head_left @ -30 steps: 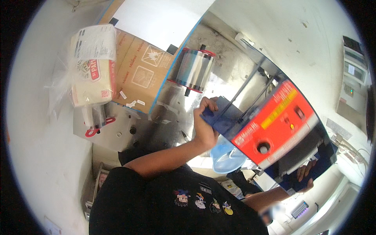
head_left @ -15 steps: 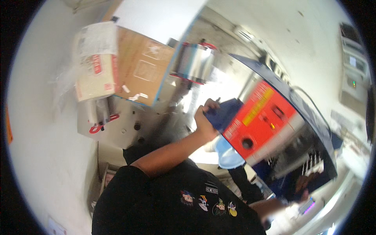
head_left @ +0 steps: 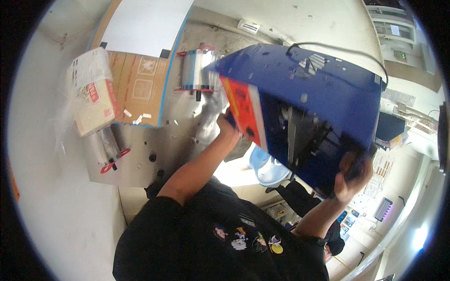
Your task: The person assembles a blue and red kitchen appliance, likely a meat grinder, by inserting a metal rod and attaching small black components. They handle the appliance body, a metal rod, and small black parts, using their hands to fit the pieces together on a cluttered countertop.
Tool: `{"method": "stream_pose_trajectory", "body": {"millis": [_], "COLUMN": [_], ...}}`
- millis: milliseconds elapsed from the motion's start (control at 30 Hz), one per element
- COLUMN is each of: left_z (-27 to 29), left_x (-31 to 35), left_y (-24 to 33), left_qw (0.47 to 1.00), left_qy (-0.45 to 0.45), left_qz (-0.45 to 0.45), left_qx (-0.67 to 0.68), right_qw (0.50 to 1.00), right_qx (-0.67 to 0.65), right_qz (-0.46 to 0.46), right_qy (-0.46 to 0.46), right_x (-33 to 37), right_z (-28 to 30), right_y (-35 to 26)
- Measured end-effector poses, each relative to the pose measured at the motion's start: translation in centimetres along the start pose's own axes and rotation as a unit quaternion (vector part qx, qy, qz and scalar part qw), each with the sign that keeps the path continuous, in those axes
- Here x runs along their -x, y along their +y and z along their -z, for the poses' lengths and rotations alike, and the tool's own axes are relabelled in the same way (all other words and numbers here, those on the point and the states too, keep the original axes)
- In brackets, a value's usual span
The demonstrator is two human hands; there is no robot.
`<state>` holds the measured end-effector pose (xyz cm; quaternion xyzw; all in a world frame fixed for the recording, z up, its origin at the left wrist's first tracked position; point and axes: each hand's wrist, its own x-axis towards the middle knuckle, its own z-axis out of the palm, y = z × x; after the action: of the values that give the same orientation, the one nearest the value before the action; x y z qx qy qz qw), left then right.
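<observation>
You have the blue machine [head_left: 323,84] directly between your two hands, in front of you and toward the right of your body, and it appears to be carried by them, since no support shows beneath it. Its long axis slopes from upper left to lower right in the head view, with the body visibly tilted; the red panel [head_left: 243,112] faces left and down, and a black cord [head_left: 342,46] arcs over the top. Neither hand is nearer, as both are in contact: your left hand [head_left: 228,131] is at the panel end, your right hand [head_left: 352,180] at the opposite, lower right end. The metal table [head_left: 133,152] lies to the left of the machine, and the film roll [head_left: 198,70] stands just beside its upper left corner; whether the two touch cannot be told. Your left forearm rises diagonally from the lower left, its hand curled at the edge, with the fingers largely hidden. Your right forearm is shorter in view and angles upward, the thumb low and the fingers bent against the dark end. Both hands are partly closed and have hold of the machine; blur and shadow prevent confirming each finger's placement.
</observation>
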<state>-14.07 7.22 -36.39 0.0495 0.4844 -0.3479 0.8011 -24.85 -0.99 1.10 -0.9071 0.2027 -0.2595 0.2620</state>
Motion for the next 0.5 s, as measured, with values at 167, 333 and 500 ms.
{"method": "stream_pose_trajectory", "body": {"millis": [167, 333, 500], "left_z": [-2.8, -6.1, -4.6], "left_x": [1.1, 3.4, 5.9], "left_y": [1.2, 1.4, -1.2], "left_qw": [0.998, 0.996, 0.984], "left_qy": [-0.017, -0.047, -0.127], "left_qz": [0.048, 0.056, 0.038], "left_qx": [0.042, 0.052, 0.122], "right_qw": [0.996, 0.996, 0.993], "right_qx": [-0.065, -0.087, -0.096], "right_qz": [-0.007, 0.008, -0.007], "right_qy": [0.057, 0.028, 0.066], "right_x": [-0.8, -1.6, -0.8], "right_z": [-1.6, 3.0, 6.7], "right_y": [-3.5, -2.2, -2.7]}}
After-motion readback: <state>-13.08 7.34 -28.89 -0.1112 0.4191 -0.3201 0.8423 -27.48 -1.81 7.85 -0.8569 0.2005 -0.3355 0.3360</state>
